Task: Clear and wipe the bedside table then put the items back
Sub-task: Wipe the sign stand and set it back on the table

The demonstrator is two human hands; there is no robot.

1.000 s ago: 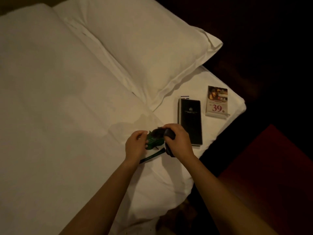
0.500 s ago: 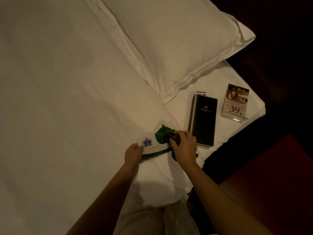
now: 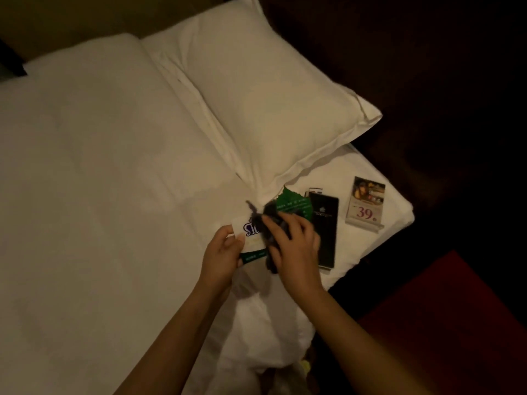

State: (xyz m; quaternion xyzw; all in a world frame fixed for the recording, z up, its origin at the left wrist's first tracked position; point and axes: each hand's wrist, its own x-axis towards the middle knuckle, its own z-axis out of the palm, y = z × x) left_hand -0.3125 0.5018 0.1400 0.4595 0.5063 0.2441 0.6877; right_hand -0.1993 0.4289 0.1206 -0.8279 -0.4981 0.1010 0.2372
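Two hands are held over the bed — a card is pinched by the left hand, a cloth gripped against it by the right hand.

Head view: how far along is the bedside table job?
Done: black folder and 39 price card lie on the bed, off the table. In hand: left hand holds the leaf card, right hand holds a dark cloth on it. Left: table out of view; nothing put back.

A hotel bedroom, dimly lit. By the white bed's right edge, below the pillow, lie a crested folder and a price card.
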